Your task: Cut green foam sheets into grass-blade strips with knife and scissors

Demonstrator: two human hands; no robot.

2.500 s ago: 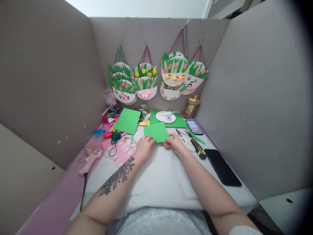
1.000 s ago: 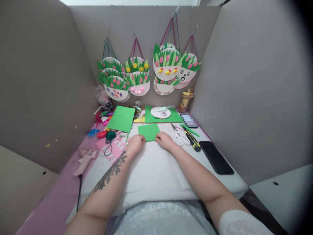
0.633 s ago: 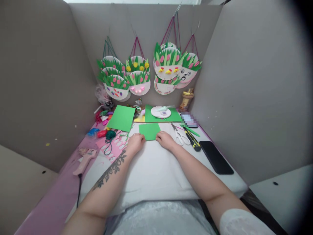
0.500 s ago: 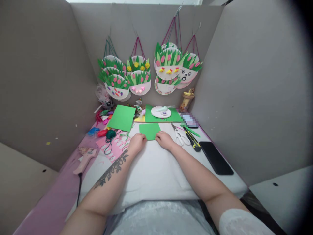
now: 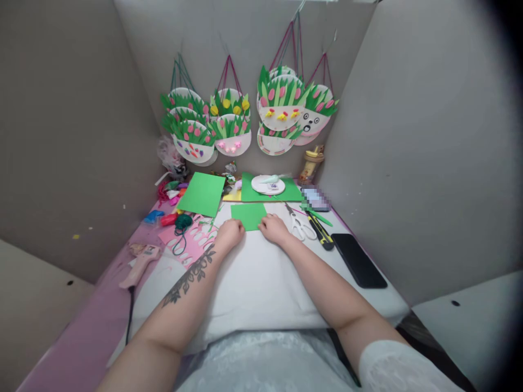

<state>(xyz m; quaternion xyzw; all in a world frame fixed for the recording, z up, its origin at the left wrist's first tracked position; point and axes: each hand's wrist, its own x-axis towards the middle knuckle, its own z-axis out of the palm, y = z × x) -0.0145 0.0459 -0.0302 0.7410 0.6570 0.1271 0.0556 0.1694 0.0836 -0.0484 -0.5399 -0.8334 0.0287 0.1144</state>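
- Two hands at work on one small green sheet (image 5: 248, 215), taken as the landmark for every place below; lies flat on the white pad (image 5: 253, 288), in the middle of the desk.
- Far to the left of the green sheet, near the desk edge: pink glue gun (image 5: 139, 265), lying on its side with its cord running toward the viewer.
- Left of the green sheet: pink sheet (image 5: 192, 239) with oval cut-outs, and a ball of green yarn (image 5: 183, 221) just behind it.
- Behind and left of the green sheet: larger green sheet (image 5: 201, 194), flat and untouched.
- At the near left corner of the green sheet: left hand (image 5: 230, 234), fingers curled down and bearing on the paper; cannot tell whether the thumb is tucked under the edge, so pressing or pinching is unclear.
- At the near right corner of the green sheet: right hand (image 5: 274, 228), fingers bent down onto the paper in the same way; grip likewise impossible to tell.
- Step in hand, as a judgement: flattening or creasing the near edge of the green sheet, one hand at each corner.
- Next move, as a judgement: calls for even pressure and aligned edges, so the paper does not skew.
- Right of the green sheet: scissors (image 5: 297, 226), then a yellow-and-black utility knife (image 5: 321, 231), both lying free.
- Far right of the green sheet: black phone (image 5: 358, 260), face up and well apart.
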